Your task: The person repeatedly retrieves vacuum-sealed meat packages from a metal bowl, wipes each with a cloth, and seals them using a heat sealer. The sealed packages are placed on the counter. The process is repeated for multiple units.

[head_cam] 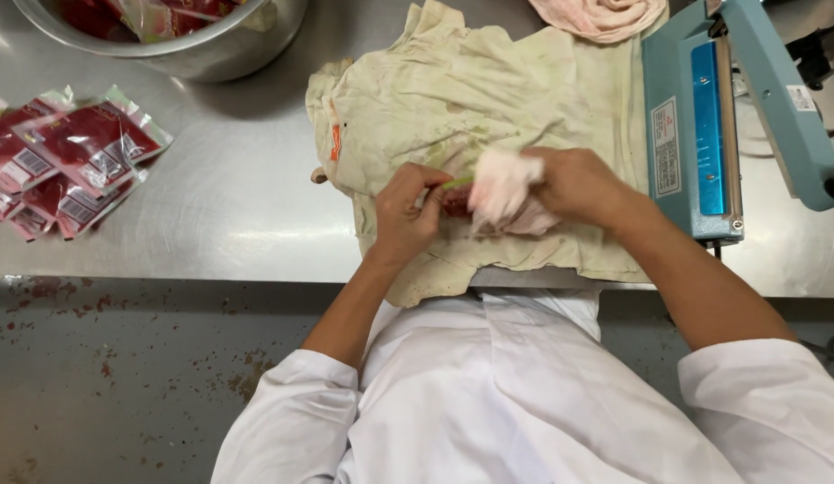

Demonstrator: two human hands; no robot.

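Surface: steel table (237, 215), stained cloth (488, 99) spread at its near edge.
Left hand (406, 215): fingers pinched on a small red pouch (454, 201) over the cloth.
Right hand (574, 184): fingers clamped on a pink rag (499, 186) against the pouch.
Right edge: blue heat sealer (704, 116).

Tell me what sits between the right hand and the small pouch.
A pale pink cloth wraps the pouch, so the right hand grips through it. The left hand pinches the pouch's other end directly.

Even, bright overhead lighting produces soft white glare streaks on the brushed stainless-steel worktable (237, 224), faint shadows beneath the stained cream cloth (488, 99), slight motion blur at the hands, and mild stretching at frame edges.
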